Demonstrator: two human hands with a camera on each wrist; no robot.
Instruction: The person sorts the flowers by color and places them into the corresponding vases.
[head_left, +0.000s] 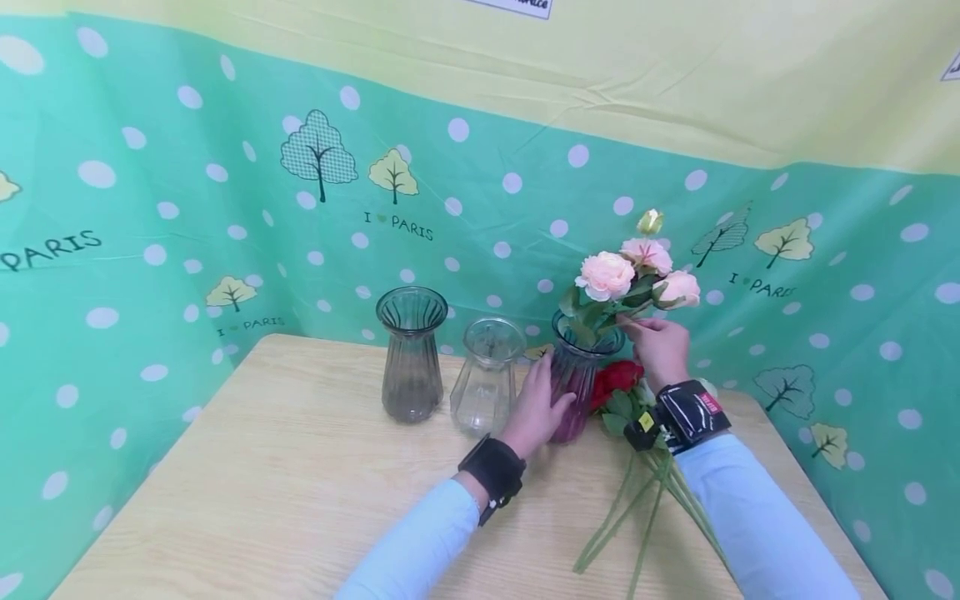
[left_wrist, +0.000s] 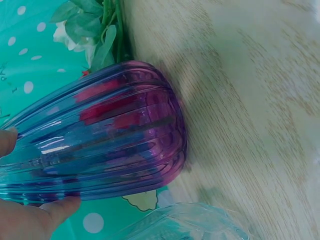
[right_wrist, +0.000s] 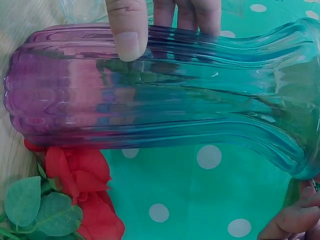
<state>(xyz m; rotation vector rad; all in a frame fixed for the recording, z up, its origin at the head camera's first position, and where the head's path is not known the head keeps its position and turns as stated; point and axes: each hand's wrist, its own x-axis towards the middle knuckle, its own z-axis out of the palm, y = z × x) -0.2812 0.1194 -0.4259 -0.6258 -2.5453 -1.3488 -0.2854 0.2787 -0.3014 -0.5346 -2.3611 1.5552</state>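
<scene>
A ribbed glass vase (head_left: pixel 572 404), blue at the top and purple at the base, stands upright on the table. My left hand (head_left: pixel 534 410) grips its side, the thumb in front and the fingers around the far side. A spray of pink flowers (head_left: pixel 606 275) with green leaves rises from the vase's mouth. My right hand (head_left: pixel 662 350) pinches it beside the rim, fingers curled; its fingertips are partly hidden by leaves. Through the vase wall (right_wrist: pixel 210 85) a dark stem shows inside. Red flowers (right_wrist: pixel 82 185) lie beside the vase base.
A clear vase (head_left: pixel 480 396) stands just left of the held vase, and a grey vase (head_left: pixel 412 375) farther left. Long green stems (head_left: pixel 611 521) stretch over the table (head_left: pixel 285 483) toward the front right. A patterned curtain (head_left: pixel 487 208) hangs behind.
</scene>
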